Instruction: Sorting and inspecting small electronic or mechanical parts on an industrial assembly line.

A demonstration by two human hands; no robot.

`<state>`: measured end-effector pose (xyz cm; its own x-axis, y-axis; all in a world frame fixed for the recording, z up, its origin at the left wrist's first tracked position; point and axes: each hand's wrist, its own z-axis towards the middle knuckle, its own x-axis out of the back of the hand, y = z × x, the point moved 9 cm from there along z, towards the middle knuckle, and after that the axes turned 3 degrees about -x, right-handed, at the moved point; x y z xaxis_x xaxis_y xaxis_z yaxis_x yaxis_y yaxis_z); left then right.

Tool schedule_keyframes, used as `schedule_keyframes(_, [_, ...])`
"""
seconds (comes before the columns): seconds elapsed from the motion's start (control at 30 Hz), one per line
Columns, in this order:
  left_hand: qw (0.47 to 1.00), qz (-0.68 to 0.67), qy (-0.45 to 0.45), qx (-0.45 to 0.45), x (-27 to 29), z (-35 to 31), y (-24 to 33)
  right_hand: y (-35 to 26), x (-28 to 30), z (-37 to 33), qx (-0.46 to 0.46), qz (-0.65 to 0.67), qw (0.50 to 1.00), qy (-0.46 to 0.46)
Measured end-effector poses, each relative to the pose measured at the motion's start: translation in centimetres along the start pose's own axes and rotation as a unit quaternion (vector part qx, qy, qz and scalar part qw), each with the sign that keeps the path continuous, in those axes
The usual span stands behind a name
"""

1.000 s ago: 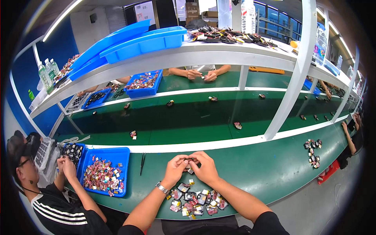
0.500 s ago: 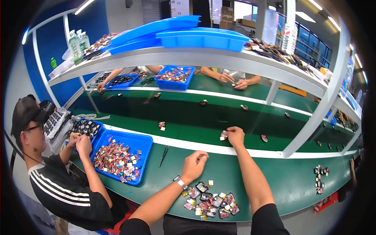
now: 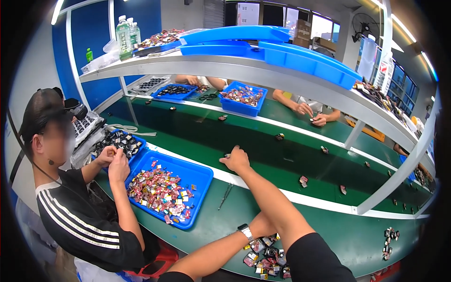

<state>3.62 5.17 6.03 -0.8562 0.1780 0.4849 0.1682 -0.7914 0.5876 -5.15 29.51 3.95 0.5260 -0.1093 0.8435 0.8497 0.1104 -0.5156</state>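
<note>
We are noting the right hand hovering over the dark green belt, thumb standing out from the forefinger. A small dark part is showing at that gap; whether the fingers are pinching it, we cannot tell. The right forearm is crossing above the left one, hiding the fingers of the left hand; their state we cannot tell. That hand is lying near a heap of small parts, black, pink and yellow, on the bench. Dark tweezers are resting beside a blue tray holding pinkish pieces.
</note>
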Motion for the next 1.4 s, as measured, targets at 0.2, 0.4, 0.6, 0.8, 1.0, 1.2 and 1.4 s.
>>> schedule_keyframes(0.2, [0.987,0.039,-0.127,0.087,-2.2,-1.1,-2.5,1.4,1.3,-1.2,0.05,0.112,0.991,-0.06])
schedule_keyframes(0.4, [0.947,-0.153,0.013,0.282,0.0,-1.1,-5.5,6.5,15.6,-11.9,0.155,0.228,0.957,-0.091])
schedule_keyframes(0.6, [0.726,-0.568,-0.072,0.382,-2.9,-2.5,-5.8,11.8,18.5,-23.9,0.154,0.197,0.957,-0.149])
schedule_keyframes(0.8, [0.776,-0.481,-0.166,0.372,-4.5,-2.1,-3.5,12.7,18.5,-27.2,0.141,0.159,0.974,-0.072])
schedule_keyframes(1.0, [0.771,-0.496,-0.055,0.394,-3.4,-1.8,-4.3,14.3,17.5,-27.3,0.087,0.229,0.969,0.016])
schedule_keyframes(1.2, [0.786,-0.493,-0.024,0.372,-2.9,-1.8,-5.0,12.8,18.0,-27.6,0.151,0.125,0.975,0.104])
schedule_keyframes(1.4, [0.797,-0.482,-0.035,0.362,-3.3,-1.9,-5.0,12.9,17.5,-27.2,0.154,0.096,0.98,0.083])
